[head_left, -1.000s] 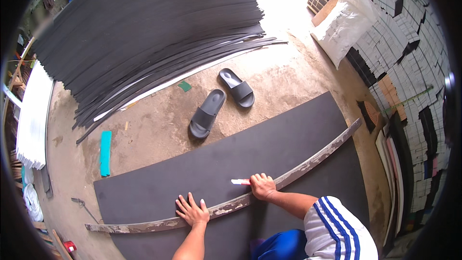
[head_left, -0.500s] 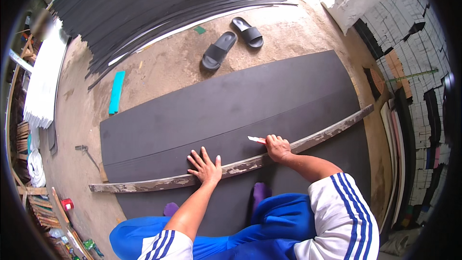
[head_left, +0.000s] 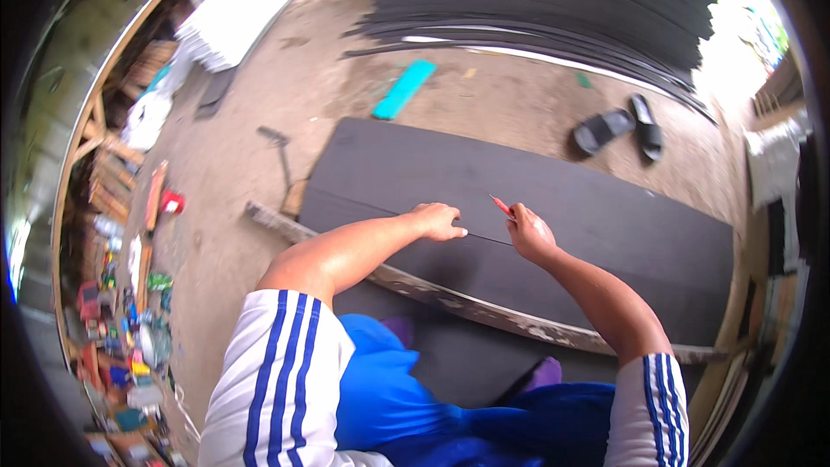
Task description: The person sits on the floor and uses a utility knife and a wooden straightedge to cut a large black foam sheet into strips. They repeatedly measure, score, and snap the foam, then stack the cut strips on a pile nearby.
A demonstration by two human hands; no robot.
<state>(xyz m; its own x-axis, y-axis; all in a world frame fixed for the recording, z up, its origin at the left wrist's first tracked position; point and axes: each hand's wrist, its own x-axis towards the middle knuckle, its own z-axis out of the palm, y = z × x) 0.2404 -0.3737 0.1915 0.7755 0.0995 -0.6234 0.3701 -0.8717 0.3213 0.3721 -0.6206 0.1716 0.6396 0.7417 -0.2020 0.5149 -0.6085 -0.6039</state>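
Observation:
My right hand (head_left: 533,233) is closed round a red utility knife (head_left: 501,207), its tip pointing up and to the left above a large black sheet (head_left: 536,177). To its left, my left hand (head_left: 437,220) hovers over the same sheet, empty, with thumb and fingers apart. A thin straight line runs along the sheet, passing between the hands. A long, worn wooden strip (head_left: 458,301) with flaking paint lies lengthwise across the sheet, nearer to me than both hands. My forearms hide parts of it.
Black slippers (head_left: 603,131) lie on the floor beyond the sheet, near a stack of black sheets (head_left: 536,0). A teal strip (head_left: 405,89) is at the far left edge. Left of the sheet are a hammer-like tool (head_left: 281,151) and cluttered shelving (head_left: 112,182).
My view has swung toward the left. My left hand has come off the wooden strip and up over the sheet. My right hand has moved away from the strip, still holding the utility knife.

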